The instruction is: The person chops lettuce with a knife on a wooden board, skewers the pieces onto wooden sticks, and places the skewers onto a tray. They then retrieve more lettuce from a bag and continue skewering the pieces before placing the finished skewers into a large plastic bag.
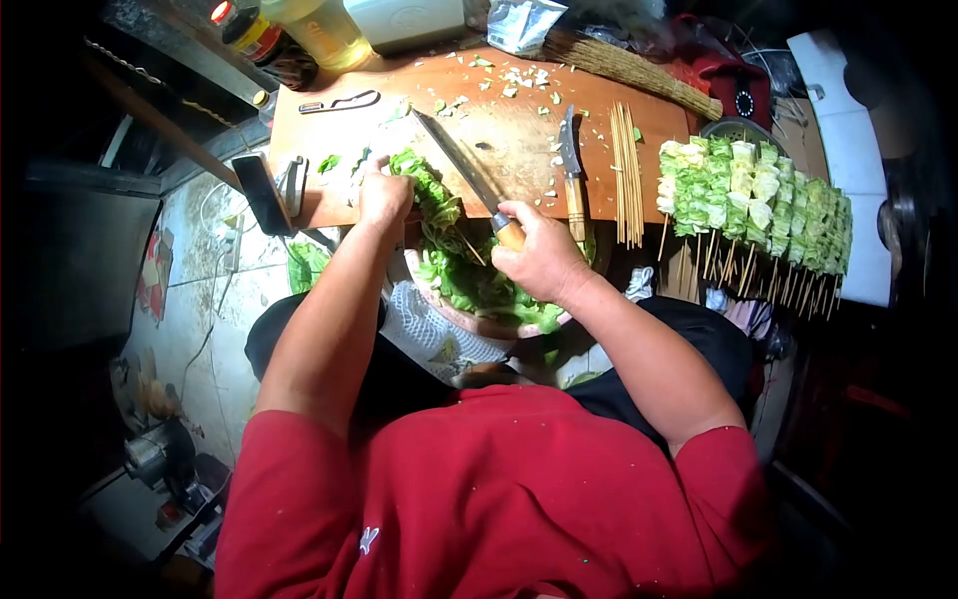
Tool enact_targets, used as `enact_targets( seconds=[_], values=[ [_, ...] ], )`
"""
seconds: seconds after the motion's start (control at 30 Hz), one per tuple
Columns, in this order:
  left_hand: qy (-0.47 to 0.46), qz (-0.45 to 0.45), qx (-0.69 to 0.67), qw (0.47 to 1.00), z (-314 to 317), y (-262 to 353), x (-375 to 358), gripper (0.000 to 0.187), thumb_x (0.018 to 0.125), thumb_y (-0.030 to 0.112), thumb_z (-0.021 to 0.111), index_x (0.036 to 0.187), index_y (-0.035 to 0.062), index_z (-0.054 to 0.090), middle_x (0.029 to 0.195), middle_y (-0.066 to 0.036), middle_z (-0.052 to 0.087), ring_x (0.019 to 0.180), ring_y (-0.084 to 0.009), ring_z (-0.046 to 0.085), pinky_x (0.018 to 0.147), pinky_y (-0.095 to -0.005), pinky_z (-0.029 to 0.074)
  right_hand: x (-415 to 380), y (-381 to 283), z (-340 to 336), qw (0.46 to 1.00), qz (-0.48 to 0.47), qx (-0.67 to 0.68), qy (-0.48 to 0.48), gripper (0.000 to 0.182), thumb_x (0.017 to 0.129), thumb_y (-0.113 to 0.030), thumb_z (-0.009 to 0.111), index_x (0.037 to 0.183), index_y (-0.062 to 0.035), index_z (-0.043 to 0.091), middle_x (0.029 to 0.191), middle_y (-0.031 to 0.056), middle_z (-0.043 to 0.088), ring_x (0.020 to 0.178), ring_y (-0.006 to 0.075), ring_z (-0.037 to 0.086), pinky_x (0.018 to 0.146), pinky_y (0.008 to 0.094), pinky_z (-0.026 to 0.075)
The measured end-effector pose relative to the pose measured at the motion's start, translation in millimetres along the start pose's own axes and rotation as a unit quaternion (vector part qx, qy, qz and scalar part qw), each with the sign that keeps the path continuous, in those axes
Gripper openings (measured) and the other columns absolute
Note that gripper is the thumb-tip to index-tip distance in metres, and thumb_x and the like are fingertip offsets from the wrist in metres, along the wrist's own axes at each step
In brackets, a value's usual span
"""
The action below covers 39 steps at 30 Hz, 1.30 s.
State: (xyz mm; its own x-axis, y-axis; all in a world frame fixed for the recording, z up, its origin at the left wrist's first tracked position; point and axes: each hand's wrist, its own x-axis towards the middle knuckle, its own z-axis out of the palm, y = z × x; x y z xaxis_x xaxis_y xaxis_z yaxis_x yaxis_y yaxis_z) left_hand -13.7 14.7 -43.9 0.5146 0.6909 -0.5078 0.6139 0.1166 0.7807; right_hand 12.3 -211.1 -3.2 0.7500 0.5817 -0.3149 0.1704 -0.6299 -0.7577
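Note:
My right hand [541, 252] is closed round the wooden handle of a long knife [457, 160], its blade slanting up and left over the wooden board [509, 135]. At the board's near edge, my left hand [385, 196] is closed on a lettuce skewer [431, 195], whose bare stick end points down to the right. The leaves partly hide the fingers. Below both hands, a basin [494, 327] holds loose lettuce leaves [479, 285].
Finished lettuce skewers [753, 200] lie in a row at the right, beside bare bamboo sticks [626, 175]. A smaller knife [572, 165], a peeler [339, 102] and leaf scraps are on the board. A phone [261, 192] stands at the left; a straw brush [639, 75] lies behind.

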Motion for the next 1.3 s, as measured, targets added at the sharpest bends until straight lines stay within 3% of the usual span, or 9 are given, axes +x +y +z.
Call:
enact_targets(
  seconds=[0.07, 0.17, 0.23, 0.33, 0.43, 0.6, 0.67, 1.0, 1.3],
  values=[
    [-0.015, -0.011, -0.017, 1.0, 0.5, -1.1, -5.1, 0.061, 0.077, -0.003, 0.059, 0.134, 0.0083, 0.04, 0.09, -0.013, 0.059, 0.076, -0.0205, 0.058, 0.057, -0.0332, 0.052, -0.3, 0.4, 5.6, 0.999, -0.016, 0.032, -0.009, 0.058, 0.073, -0.021, 0.065, 0.126, -0.0021, 0.051, 0.097, 0.019, 0.065, 0.087, 0.026, 0.064, 0.08, 0.0321, 0.05],
    [-0.036, -0.048, -0.081, 0.995, 2.2, -5.0, -6.6, 0.056, 0.08, -0.005, 0.054, 0.132, 0.0128, 0.04, 0.097, -0.012, 0.058, 0.077, -0.022, 0.062, 0.056, -0.0342, 0.056, 3.7, 11.0, 23.4, 0.989, 0.051, 0.103, -0.091, 0.06, 0.074, -0.022, 0.06, 0.129, -0.0018, 0.05, 0.104, 0.0235, 0.064, 0.093, 0.033, 0.064, 0.082, 0.0351, 0.05],
    [-0.028, -0.034, -0.06, 0.997, 5.2, -2.7, -9.6, 0.057, 0.08, -0.007, 0.051, 0.131, 0.0162, 0.038, 0.097, -0.012, 0.058, 0.074, -0.0214, 0.061, 0.055, -0.0333, 0.055, 0.2, 4.7, 23.4, 0.988, 0.056, 0.108, -0.1, 0.062, 0.073, -0.018, 0.061, 0.132, -0.0015, 0.048, 0.1, 0.0212, 0.065, 0.087, 0.0275, 0.065, 0.079, 0.0336, 0.05],
    [-0.036, -0.034, -0.076, 0.996, 8.3, -9.2, -0.2, 0.058, 0.08, -0.007, 0.051, 0.131, 0.0167, 0.039, 0.099, -0.012, 0.057, 0.074, -0.0214, 0.061, 0.054, -0.0334, 0.055, 6.5, 8.0, 16.8, 0.967, 0.088, 0.191, -0.146, 0.063, 0.074, -0.01, 0.061, 0.134, -0.0016, 0.046, 0.079, 0.0116, 0.064, 0.062, 0.0155, 0.059, 0.059, 0.0286, 0.049],
    [-0.036, -0.007, -0.078, 0.996, 11.5, -13.6, 6.4, 0.059, 0.079, -0.007, 0.051, 0.133, 0.0147, 0.038, 0.098, -0.014, 0.057, 0.073, -0.0207, 0.059, 0.053, -0.0328, 0.054, 7.4, 7.5, 11.6, 0.948, 0.113, 0.249, -0.163, 0.064, 0.074, -0.01, 0.061, 0.135, -0.0021, 0.045, 0.074, 0.0093, 0.062, 0.055, 0.0141, 0.057, 0.054, 0.0289, 0.048],
    [-0.033, 0.022, -0.019, 0.999, 10.4, -12.1, 10.8, 0.057, 0.08, -0.001, 0.056, 0.133, 0.012, 0.041, 0.098, -0.015, 0.058, 0.074, -0.0212, 0.06, 0.052, -0.0327, 0.056, 7.4, 17.0, 15.1, 0.984, 0.078, 0.076, -0.139, 0.064, 0.074, -0.015, 0.056, 0.136, -0.003, 0.043, 0.084, 0.0188, 0.065, 0.07, 0.0267, 0.064, 0.066, 0.0344, 0.051],
    [-0.036, 0.023, 0.05, 0.998, 6.2, -5.4, 6.8, 0.05, 0.082, 0.001, 0.055, 0.129, 0.0128, 0.043, 0.098, -0.013, 0.059, 0.078, -0.0223, 0.063, 0.054, -0.0343, 0.058, 1.4, 11.0, 11.5, 0.997, 0.017, 0.035, -0.066, 0.06, 0.075, -0.018, 0.055, 0.132, -0.004, 0.046, 0.091, 0.0231, 0.064, 0.081, 0.0353, 0.064, 0.074, 0.0388, 0.051],
    [-0.032, 0.013, 0.057, 0.998, 3.8, 6.8, -2.2, 0.056, 0.074, 0.012, 0.075, 0.123, 0.0072, 0.048, 0.089, -0.014, 0.064, 0.075, -0.0207, 0.064, 0.05, -0.0312, 0.055, -22.3, -21.3, 1.1, 0.996, 0.003, -0.022, -0.085, 0.048, 0.079, -0.019, 0.052, 0.125, -0.0068, 0.049, 0.09, 0.0245, 0.064, 0.085, 0.0401, 0.062, 0.077, 0.0451, 0.05],
    [0.014, 0.063, 0.155, 0.986, 4.0, -1.0, 9.8, 0.053, 0.072, 0.021, 0.078, 0.116, 0.0062, 0.053, 0.094, -0.016, 0.066, 0.082, -0.0214, 0.064, 0.075, -0.0325, 0.051, -14.4, -20.9, 1.3, 0.997, -0.018, -0.017, -0.076, 0.043, 0.079, -0.014, 0.054, 0.12, -0.0027, 0.048, 0.083, 0.0265, 0.062, 0.082, 0.0426, 0.061, 0.075, 0.0452, 0.049]
  ],
)
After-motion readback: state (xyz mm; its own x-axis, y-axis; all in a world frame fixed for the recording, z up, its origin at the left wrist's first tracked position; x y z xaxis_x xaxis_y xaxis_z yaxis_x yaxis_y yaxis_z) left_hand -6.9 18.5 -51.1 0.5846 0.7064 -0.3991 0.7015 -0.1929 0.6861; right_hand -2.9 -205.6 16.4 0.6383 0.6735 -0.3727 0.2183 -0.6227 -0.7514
